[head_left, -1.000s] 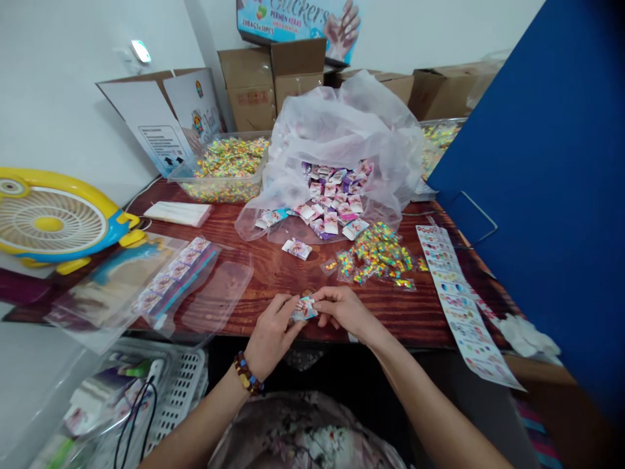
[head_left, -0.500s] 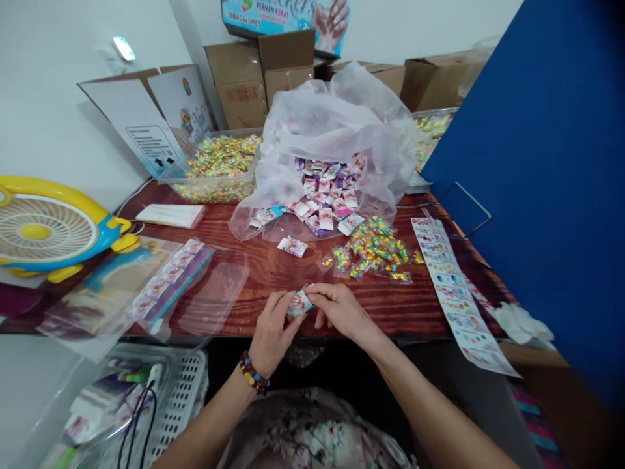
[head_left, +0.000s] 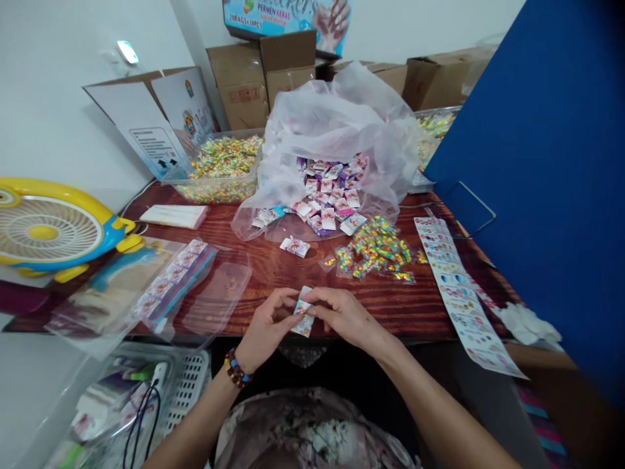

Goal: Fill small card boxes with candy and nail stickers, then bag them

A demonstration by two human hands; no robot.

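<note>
Between my two hands, over the front edge of the wooden table, is a small printed box [head_left: 304,324], tilted and light blue and white. My left hand [head_left: 270,320] pinches it from the left. From the right, my right hand [head_left: 339,311] grips it, fingertips close to the left ones. Just beyond lies another small box [head_left: 295,246] by itself. Several small boxes [head_left: 326,187] spill from a white plastic bag [head_left: 342,124]. To their right is a pile of little clear packets of colourful candy [head_left: 378,247].
A sticker strip [head_left: 456,286] and crumpled tissue [head_left: 530,324] lie right. At the left are a yellow fan [head_left: 49,228], plastic bags with a row of boxes [head_left: 168,280], and a candy tub [head_left: 219,185]. Cartons [head_left: 244,85] stand behind; a blue panel [head_left: 547,182] borders the right.
The small box has turned more upright between my hands, showing a longer face. My left hand has shifted slightly left at the wrist, and my right fingertips have moved down over the box.
</note>
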